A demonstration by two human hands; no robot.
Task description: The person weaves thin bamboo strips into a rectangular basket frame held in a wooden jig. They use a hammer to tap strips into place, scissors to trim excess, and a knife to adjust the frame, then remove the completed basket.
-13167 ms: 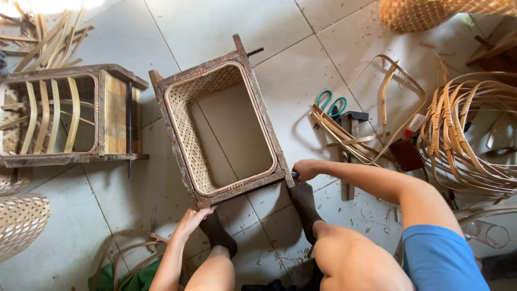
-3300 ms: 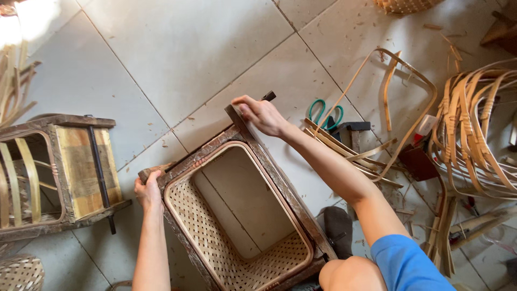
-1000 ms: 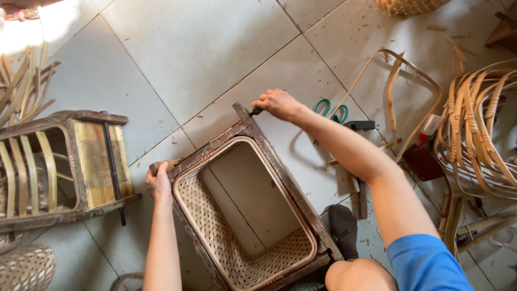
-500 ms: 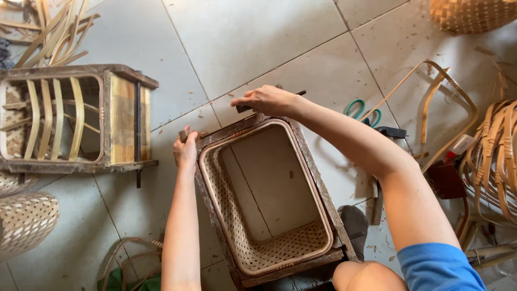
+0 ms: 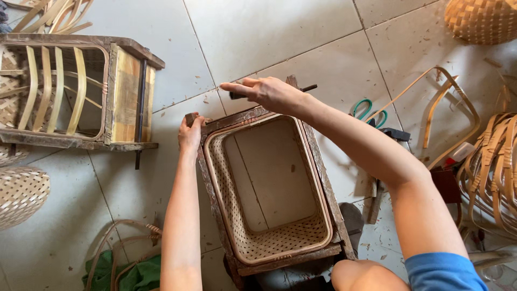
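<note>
On the pale tiled floor (image 5: pixel 258 37) below me, the biggest thing is the rectangular woven basket (image 5: pixel 269 188) sitting inside its dark wooden frame (image 5: pixel 323 178), open side up, so I look straight down onto its flat bottom and mesh-like woven walls, with a light cane rim running around the mouth. It lies at the centre of my view, between both of my arms, its near end close to my knees. To the left stands a second wooden frame (image 5: pixel 126 91) on its side, with bent cane strips curving across its opening. At the far right a thick bundle of cane loops (image 5: pixel 493 172) lies heaped, and a bent cane hoop (image 5: pixel 441 108) rests on the tiles just beside it. A round woven basket (image 5: pixel 479 19) shows in the top right corner, and another woven piece (image 5: pixel 19 194) at the left edge. A green cloth (image 5: pixel 134 272) lies crumpled by my left elbow. My right hand (image 5: pixel 269 94) reaches over the far corner of the frame, fingers curled down on a thin dark rod (image 5: pixel 308 87) that sticks out past the knuckles; the grip looks closed on it. My left hand (image 5: pixel 189 134) clasps the far left corner post of the frame, thumb and fingers wrapped around the wood. Smallest, green-handled scissors (image 5: pixel 371 110) lie on the tiles beyond my right forearm.
</note>
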